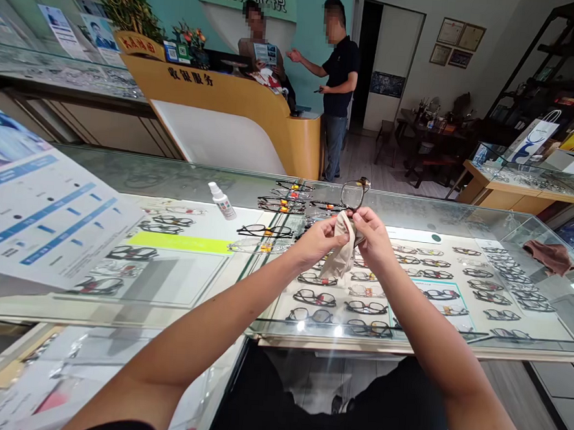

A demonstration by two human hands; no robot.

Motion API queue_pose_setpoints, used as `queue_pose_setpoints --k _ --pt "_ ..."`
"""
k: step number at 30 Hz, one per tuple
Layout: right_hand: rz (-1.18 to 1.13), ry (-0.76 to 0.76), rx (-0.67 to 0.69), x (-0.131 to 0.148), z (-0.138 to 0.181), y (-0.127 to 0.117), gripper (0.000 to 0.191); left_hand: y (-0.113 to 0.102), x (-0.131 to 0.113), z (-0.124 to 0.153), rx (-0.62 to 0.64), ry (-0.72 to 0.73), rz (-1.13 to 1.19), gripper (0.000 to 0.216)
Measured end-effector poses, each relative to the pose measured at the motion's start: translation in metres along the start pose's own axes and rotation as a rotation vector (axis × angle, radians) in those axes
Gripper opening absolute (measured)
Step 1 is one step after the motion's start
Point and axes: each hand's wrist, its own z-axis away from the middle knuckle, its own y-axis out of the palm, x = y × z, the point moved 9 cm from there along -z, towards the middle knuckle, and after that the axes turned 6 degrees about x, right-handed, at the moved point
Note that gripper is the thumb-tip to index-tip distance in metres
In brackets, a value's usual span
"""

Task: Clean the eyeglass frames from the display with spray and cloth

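Above the glass counter, my right hand [373,236] is closed on a pair of dark-framed eyeglasses [354,194], one lens standing upright above the fingers. My left hand [320,242] pinches a beige cleaning cloth [340,254], which hangs down between both hands and covers part of the glasses. Just left of my hands, several eyeglasses [265,230] lie in a column on the glass top. A white spray bottle [222,201] stands farther left on the same glass.
Rows of eyeglasses [366,307] lie inside the display case. A brown cloth [549,257] rests at the right end. At left is a printed card [39,206]. Two people [342,69] are at the wooden service desk [216,107] behind.
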Motion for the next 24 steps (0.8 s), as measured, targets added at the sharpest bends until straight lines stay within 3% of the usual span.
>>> queue_pose_setpoints --k 8,13,17,22,24 --pt "-0.076 0.064 0.074 -0.007 0.003 0.013 0.046 0.000 -0.012 0.003 -0.087 0.077 -0.160 0.066" --pt "-0.026 0.044 0.034 -0.011 0.003 0.009 0.042 -0.013 -0.020 0.005 -0.209 0.173 -0.210 0.064" --pt "-0.005 0.024 0.057 -0.010 0.004 0.012 0.042 -0.021 -0.024 0.004 -0.237 0.235 -0.296 0.067" --pt "0.218 -0.048 0.113 -0.004 0.004 0.017 0.062 -0.023 -0.020 -0.002 -0.185 0.198 -0.370 0.070" --pt "0.353 -0.116 0.085 0.001 0.004 0.014 0.063 -0.025 -0.022 -0.001 -0.200 0.201 -0.386 0.066"
